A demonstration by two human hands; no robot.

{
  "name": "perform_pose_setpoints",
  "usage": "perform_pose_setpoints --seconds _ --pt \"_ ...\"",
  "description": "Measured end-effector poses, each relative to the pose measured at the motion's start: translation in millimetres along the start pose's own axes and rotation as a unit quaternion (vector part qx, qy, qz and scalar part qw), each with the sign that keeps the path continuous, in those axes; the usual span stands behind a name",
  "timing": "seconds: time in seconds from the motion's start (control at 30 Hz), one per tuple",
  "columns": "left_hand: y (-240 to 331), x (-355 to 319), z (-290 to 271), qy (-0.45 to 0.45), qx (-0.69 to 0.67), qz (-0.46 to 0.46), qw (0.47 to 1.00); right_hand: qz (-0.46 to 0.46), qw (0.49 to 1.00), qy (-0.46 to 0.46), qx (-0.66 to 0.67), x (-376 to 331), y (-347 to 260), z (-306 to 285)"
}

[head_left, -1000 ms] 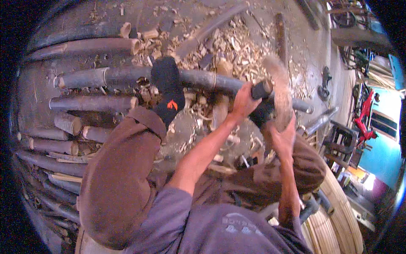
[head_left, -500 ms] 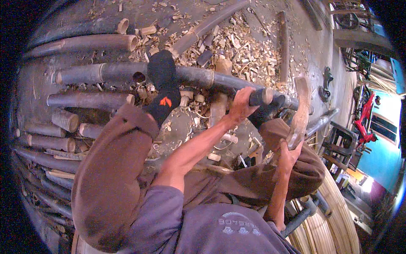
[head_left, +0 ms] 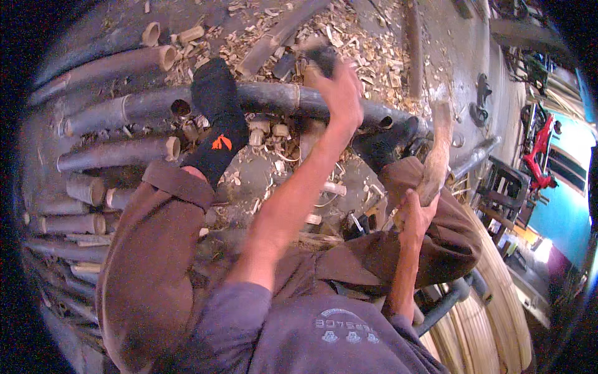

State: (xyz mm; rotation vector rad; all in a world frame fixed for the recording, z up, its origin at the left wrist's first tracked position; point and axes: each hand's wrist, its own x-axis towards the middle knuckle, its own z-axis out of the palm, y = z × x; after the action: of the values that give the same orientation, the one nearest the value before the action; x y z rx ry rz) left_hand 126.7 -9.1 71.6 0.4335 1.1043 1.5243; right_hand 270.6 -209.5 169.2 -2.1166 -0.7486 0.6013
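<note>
While both feet seem to brace the dark bamboo pole lying across the floor, the person's right hand is wrapped round the near end of a pale wooden club, presumably leaving its far end free. Past the pole's far edge, the left hand is at a short dark piece; whether the fingers clamp it, blur won't let me tell.

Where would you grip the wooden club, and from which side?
Probably by the near end of the wooden club, coming from the picture's lower edge: the right hand is closed there. The piece is long and its free end points up the picture, so the near end looks easiest to reach. The gripped part is hidden, so its shape can't be judged.
</note>
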Motion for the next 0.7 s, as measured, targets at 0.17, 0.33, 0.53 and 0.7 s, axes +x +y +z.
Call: perform_pose_setpoints --seconds 0.17,0.33,0.53,0.7 --pt "27 -38 0 -0.238 0.140 0.066 0.959 -0.001 0.999 -0.025 -0.026 15 3 4" --pt "-49 -56 -37 -0.322 0.252 0.273 0.870 0.026 0.999 -0.026 -0.036 -3 -15 7" --pt "-50 -52 -43 -0.332 0.244 0.298 0.861 -0.073 0.994 -0.003 -0.086 5 12 2" --pt "-54 -54 -44 -0.336 0.269 0.288 0.855 0.005 0.997 -0.020 -0.069 -3 -10 7"
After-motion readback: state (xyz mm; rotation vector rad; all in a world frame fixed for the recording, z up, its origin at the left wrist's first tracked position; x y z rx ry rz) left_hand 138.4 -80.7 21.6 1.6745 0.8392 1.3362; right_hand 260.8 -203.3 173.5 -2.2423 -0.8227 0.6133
